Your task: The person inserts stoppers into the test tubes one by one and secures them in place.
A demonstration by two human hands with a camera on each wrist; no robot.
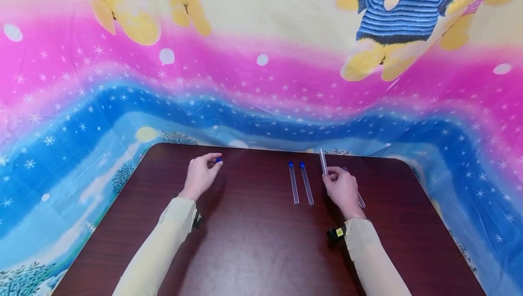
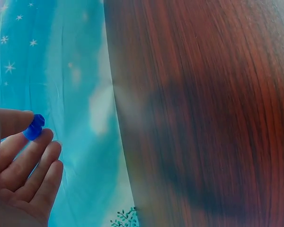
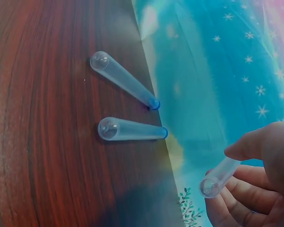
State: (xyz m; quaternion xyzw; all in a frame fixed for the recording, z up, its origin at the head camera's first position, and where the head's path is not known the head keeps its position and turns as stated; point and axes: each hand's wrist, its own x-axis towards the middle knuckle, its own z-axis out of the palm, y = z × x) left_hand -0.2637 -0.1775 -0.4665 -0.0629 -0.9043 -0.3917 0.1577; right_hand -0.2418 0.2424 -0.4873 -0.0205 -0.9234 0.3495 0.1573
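Observation:
My left hand (image 1: 200,175) is raised at the far left part of the table, pinching a small blue cap (image 2: 35,126) between thumb and fingertips. On the right, my right hand (image 1: 342,189) holds a clear plastic test tube (image 3: 222,177) between thumb and fingers, above the table. Its rounded end faces the wrist camera; the far end is hidden there by the thumb. Two clear test tubes with blue caps, one to the left (image 1: 294,187) and another beside it (image 1: 307,187), lie left of this hand. Partly covered by the right hand lies a further tube (image 1: 361,201).
The dark brown wood-grain table (image 1: 253,250) has rounded far corners. A printed cloth (image 1: 261,91) with snowflakes and bears hangs behind the table and along its sides, close to its edges.

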